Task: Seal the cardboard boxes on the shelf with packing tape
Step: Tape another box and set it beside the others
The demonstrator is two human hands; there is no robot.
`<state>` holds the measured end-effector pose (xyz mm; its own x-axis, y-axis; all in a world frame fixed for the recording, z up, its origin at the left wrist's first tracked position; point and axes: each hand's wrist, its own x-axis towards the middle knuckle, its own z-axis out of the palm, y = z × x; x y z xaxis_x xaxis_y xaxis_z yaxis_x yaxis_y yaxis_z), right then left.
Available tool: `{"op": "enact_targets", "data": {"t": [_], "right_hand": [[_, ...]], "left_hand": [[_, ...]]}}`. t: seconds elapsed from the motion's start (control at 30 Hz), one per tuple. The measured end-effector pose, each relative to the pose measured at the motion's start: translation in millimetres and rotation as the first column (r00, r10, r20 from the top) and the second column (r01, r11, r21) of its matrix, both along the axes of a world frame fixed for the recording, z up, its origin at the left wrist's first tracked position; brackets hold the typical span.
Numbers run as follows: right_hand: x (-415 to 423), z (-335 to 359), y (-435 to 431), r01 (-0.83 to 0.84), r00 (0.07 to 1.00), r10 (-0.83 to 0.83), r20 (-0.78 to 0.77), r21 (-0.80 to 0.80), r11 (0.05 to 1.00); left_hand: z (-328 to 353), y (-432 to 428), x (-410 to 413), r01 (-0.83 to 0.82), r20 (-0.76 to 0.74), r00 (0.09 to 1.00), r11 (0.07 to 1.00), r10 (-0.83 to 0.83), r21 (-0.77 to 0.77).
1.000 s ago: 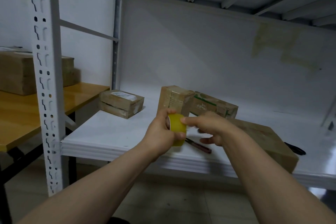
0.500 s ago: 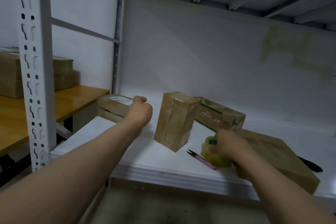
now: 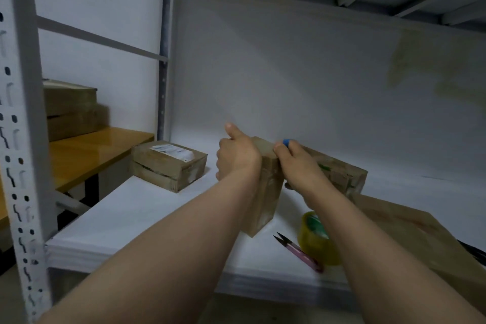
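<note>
Box [image 3: 265, 200] stands upright on shelf [image 3: 147, 218]; left hand [image 3: 238, 159] and right hand [image 3: 297, 163] each grip its top; tape [image 3: 315, 242] lies just beside.

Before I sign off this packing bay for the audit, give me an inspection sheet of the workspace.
Surface: white shelf, boxes and tools on it.
Job's things: upright box held; labelled box left; green-marked box behind; flat box right; tape lying by the snips.
Clutter: black object at right edge, unclear.
Hands: left hand and right hand both grip the upright box near its top.
Cables: nothing seen.
Surroundings: wooden table left, stacked boxes on it.
</note>
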<state>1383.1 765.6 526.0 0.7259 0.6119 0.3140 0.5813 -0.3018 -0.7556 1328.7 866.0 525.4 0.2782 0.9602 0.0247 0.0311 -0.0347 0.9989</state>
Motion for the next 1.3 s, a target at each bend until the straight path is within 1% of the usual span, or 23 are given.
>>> {"op": "enact_targets", "data": {"t": [0.1,0.2,0.27,0.37,0.4,0.47,0.53,0.57,0.63,0.7,0.77,0.8,0.87,0.97,1.0,1.07,1.13,1.23,1.27,1.3], "right_hand": [[6,-7,-3,-0.01,1.0,0.011,-0.012,0.055,0.998],[10,-10,-1,-0.009,1.0,0.008,0.014,0.077,0.997],[11,-11,3,-0.005,1.0,0.003,0.027,0.078,0.997],[11,-15,6,0.007,1.0,-0.009,0.02,0.078,0.997],[10,-16,6,0.012,1.0,-0.013,0.013,0.078,0.997],[8,-15,8,0.019,1.0,-0.02,0.007,0.078,0.997],[6,-14,8,0.024,1.0,-0.025,0.01,0.063,0.998],[5,-14,8,0.029,0.999,-0.029,0.013,0.058,0.998],[2,-13,8,0.043,0.999,-0.044,0.023,0.044,0.998],[-1,-13,8,0.052,0.998,-0.053,0.036,0.035,0.998],[-4,-12,7,0.064,0.997,-0.066,0.048,0.041,0.997],[-5,-12,7,0.071,0.996,-0.073,0.053,0.044,0.997],[-9,-12,5,0.076,0.995,-0.079,0.065,0.042,0.996],[-16,-11,1,0.077,0.992,-0.08,0.096,0.032,0.996],[-17,-10,-1,0.08,0.991,-0.083,0.106,0.032,0.996],[-19,-11,-3,0.084,0.989,-0.088,0.116,0.033,0.996],[-18,-12,-6,0.071,0.994,-0.073,0.077,0.024,0.997],[-16,-15,-9,0.017,0.999,-0.017,-0.038,0.015,1.0],[-17,-17,-10,0.011,0.999,-0.011,-0.031,0.008,1.0],[-19,-18,-11,0.007,1.0,-0.006,0.007,-0.012,1.0]], "left_hand": [[-20,-6,6,-0.099,0.108,0.991,0.983,0.083,0.157],[-27,-1,15,-0.145,0.174,0.979,0.969,0.111,0.2],[-35,5,17,-0.176,0.175,0.976,0.939,0.128,0.295],[-59,15,10,-0.189,0.153,0.98,0.842,0.128,0.505],[-63,20,7,-0.174,0.138,0.983,0.823,0.117,0.541],[-62,29,4,-0.105,0.09,0.994,0.816,0.065,0.569],[-57,34,2,-0.044,0.064,0.998,0.836,0.01,0.547],[-53,35,-2,-0.026,0.066,0.998,0.86,-0.008,0.509],[-43,38,-7,0.021,0.033,0.999,0.922,-0.036,0.386],[-23,40,-10,0.117,-0.052,0.993,0.966,-0.108,0.232],[5,36,-7,0.203,-0.094,0.976,0.977,-0.197,0.061],[16,34,-5,0.225,-0.096,0.97,0.974,-0.222,0.022],[31,30,-1,0.241,-0.123,0.964,0.97,-0.235,0.036],[28,26,1,0.273,-0.258,0.938,0.952,-0.232,0.138],[23,24,1,0.265,-0.303,0.93,0.949,-0.206,0.169],[16,22,2,0.222,-0.332,0.932,0.954,-0.146,0.204],[15,19,3,0.194,-0.302,0.944,0.963,-0.132,0.186],[14,17,4,0.167,-0.217,0.967,0.973,-0.131,0.159],[11,17,6,0.15,-0.17,0.977,0.979,-0.125,0.141],[9,18,6,0.127,-0.106,0.988,0.985,-0.116,0.112]]}}
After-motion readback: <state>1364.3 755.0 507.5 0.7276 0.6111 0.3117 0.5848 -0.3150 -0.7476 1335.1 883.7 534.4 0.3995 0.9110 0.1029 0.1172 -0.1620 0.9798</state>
